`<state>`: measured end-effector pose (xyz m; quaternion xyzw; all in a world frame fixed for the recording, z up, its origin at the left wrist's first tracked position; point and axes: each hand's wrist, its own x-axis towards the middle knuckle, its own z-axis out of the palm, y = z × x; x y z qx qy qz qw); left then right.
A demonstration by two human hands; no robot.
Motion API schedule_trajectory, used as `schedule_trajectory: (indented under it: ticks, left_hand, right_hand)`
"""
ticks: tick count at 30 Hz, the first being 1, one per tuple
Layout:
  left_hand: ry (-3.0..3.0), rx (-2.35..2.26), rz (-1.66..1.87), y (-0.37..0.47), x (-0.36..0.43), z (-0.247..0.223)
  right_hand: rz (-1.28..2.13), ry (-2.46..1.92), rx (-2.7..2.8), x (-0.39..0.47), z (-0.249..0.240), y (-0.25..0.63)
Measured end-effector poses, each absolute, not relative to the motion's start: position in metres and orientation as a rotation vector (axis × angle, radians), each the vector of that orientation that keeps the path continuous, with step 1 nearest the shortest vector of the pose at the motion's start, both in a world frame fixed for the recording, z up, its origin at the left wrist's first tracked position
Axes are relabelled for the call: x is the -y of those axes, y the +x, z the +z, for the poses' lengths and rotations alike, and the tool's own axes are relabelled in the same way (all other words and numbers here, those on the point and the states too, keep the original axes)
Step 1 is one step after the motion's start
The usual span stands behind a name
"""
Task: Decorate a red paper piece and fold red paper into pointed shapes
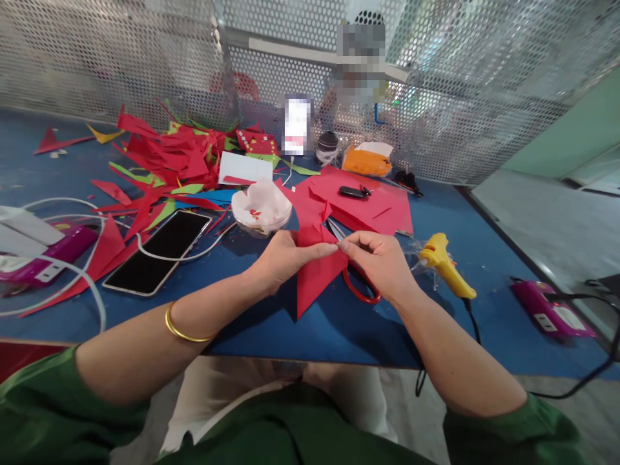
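Note:
A folded piece of red paper [314, 278] with a pointed lower end is held over the blue table. My left hand [290, 258] grips it from the left, thumb stretched across its upper face. On its right edge, my right hand [380, 261] pinches with thumb and index finger, close to the left thumb tip. Red-handled scissors [361, 290] lie partly beneath the paper and my right hand, their blades pointing up and left. Behind the paper lies a larger red sheet [387, 203] with a small black object [354, 192] on it.
Red and green scraps [179, 155] pile up at the back left. Near them are a phone [159, 252] crossed by a white cable and a paper-lined bowl [261, 206]. A yellow glue gun [448, 265] and purple power strip [549, 310] lie right. Perforated panels [290, 71] stand behind.

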<state>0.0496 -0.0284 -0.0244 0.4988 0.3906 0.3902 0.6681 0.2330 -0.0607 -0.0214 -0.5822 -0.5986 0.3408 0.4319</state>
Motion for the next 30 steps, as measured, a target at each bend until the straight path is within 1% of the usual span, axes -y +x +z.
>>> schedule_trajectory:
  ticks: [5, 11, 17, 25, 30]
  left_hand:
    - [1.19, -0.963, 0.88, 0.0501, 0.0281, -0.0291]
    - [1.157, -0.891, 0.884, 0.0524, 0.0287, -0.0267]
    - [1.166, -0.883, 0.811, 0.0526, 0.0301, -0.0277]
    - [1.075, -1.008, 0.716, 0.0518, 0.0297, -0.0264]
    - [1.082, -0.994, 0.7, 0.0497, 0.0284, -0.0242]
  right_hand:
    - [0.907, -1.425, 1.498, 0.0609, -0.0225, 0.231]
    - [0.95, -1.435, 1.504, 0.0614, -0.0233, 0.2306]
    - [1.011, -1.407, 1.498, 0.0606, -0.0221, 0.2298]
    - [0.946, -1.46, 1.435, 0.0599, -0.0215, 0.2323]
    - [0.962, -1.46, 1.41, 0.0598, -0.0239, 0.2321]
